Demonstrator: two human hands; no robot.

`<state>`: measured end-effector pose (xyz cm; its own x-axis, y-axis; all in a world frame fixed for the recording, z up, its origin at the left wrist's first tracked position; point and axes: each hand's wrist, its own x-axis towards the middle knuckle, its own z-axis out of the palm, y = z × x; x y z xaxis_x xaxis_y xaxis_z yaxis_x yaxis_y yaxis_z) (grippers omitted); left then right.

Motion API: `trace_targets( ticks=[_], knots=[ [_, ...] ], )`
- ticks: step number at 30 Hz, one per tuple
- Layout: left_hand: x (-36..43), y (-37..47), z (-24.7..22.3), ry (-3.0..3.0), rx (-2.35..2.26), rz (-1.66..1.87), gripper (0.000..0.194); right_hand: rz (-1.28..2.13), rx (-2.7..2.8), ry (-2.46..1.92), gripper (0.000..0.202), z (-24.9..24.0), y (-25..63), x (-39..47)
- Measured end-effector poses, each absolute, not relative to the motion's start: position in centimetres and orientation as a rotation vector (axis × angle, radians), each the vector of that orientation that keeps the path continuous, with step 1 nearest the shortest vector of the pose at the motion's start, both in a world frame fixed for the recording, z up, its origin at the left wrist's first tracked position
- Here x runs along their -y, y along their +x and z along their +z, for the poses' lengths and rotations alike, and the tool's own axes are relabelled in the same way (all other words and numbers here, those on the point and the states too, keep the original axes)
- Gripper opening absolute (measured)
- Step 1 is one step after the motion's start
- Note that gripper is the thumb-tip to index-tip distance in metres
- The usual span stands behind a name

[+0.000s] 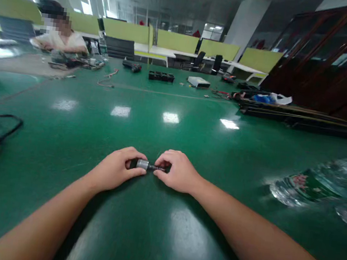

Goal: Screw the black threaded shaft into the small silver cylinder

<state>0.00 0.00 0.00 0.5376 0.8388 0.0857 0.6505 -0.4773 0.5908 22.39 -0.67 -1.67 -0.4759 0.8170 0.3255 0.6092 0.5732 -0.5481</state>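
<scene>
A small silver metal cylinder (142,164) with a thin dark shaft (151,167) lies level between my hands, low over or on the green table (166,133). My left hand (120,167) grips the cylinder between thumb and fingers. From the other side, my right hand (177,172) pinches the far end of the shaft, where small ring-like or threaded parts show. My right fingertips partly hide that end.
Clear plastic bottles (315,183) lie at the right. A black cable (13,117) loops at the left edge. Toward the back stand a black tray (161,76), a white box (198,82) and dark long bars (308,118). A person (61,34) sits at the back left.
</scene>
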Motion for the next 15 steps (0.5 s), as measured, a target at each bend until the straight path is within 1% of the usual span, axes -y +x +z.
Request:
trace_targets(
  ticks=[7, 13, 15],
  knots=[
    [-0.08, -0.55, 0.01, 2.253, -1.241, 0.525, 0.025, 0.5, 2.221, -1.174, 0.005, -1.75, 22.39, 0.47],
    [-0.34, -0.72, 0.17, 2.244, -1.344, 0.549, 0.028, 0.393, 2.086, -1.455, 0.005, -1.62, 22.88, 0.12],
    [-0.35, -0.68, 0.2, 2.239, -1.356, 0.552, 0.028, 0.384, 2.077, -1.477, 0.005, -1.52, 22.97, 0.13]
  ],
)
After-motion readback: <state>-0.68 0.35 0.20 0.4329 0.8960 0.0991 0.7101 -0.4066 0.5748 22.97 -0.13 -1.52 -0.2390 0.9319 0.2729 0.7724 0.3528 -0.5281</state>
